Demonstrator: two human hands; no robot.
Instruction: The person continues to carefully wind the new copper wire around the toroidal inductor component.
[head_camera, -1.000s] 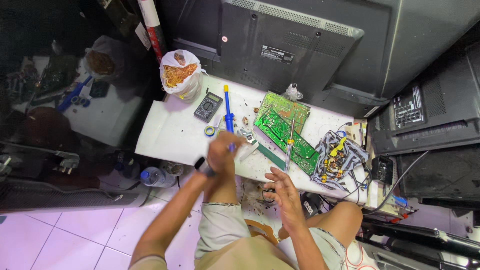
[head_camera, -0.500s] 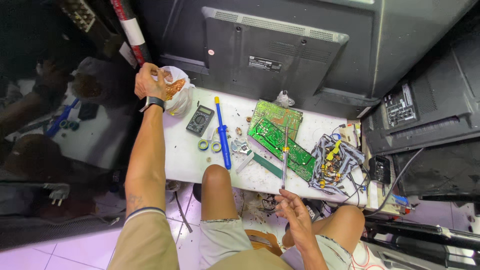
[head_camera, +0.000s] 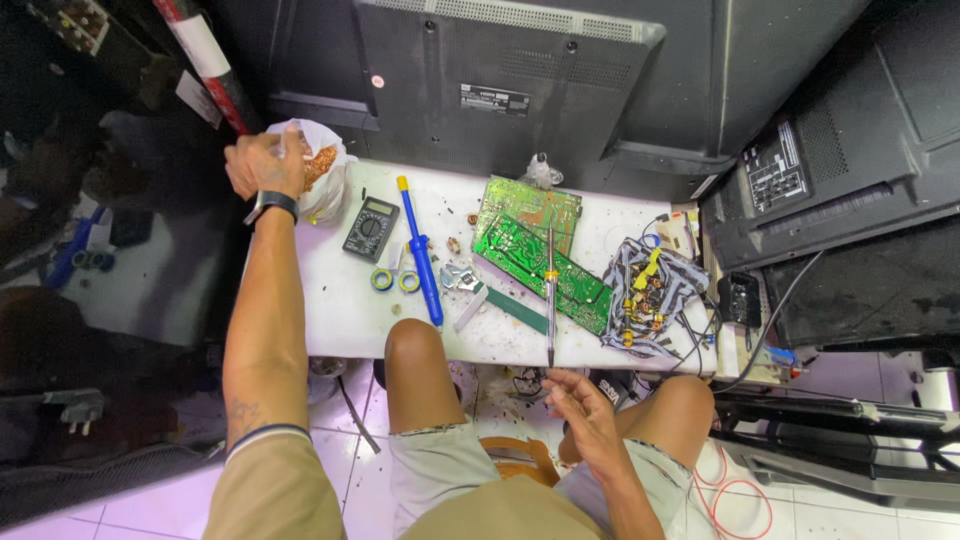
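Left hand (head_camera: 262, 162), arm stretched out, sits at white plastic bag of brownish bits (head_camera: 318, 178) at far left corner of white worktable (head_camera: 340, 300); fingers curled, pinching a small white piece, hard to identify. Right hand (head_camera: 585, 408) hovers loose and empty between knees, just below table edge, near soldering iron (head_camera: 550, 290) lying across green circuit board (head_camera: 535, 255). Grey multimeter (head_camera: 371, 228), blue-handled desoldering pump with yellow tip (head_camera: 420, 252), two blue tape rolls (head_camera: 395, 281) beside bag. Tangled wire harness (head_camera: 648, 292) right. Dark television back panel (head_camera: 500, 80) behind table.
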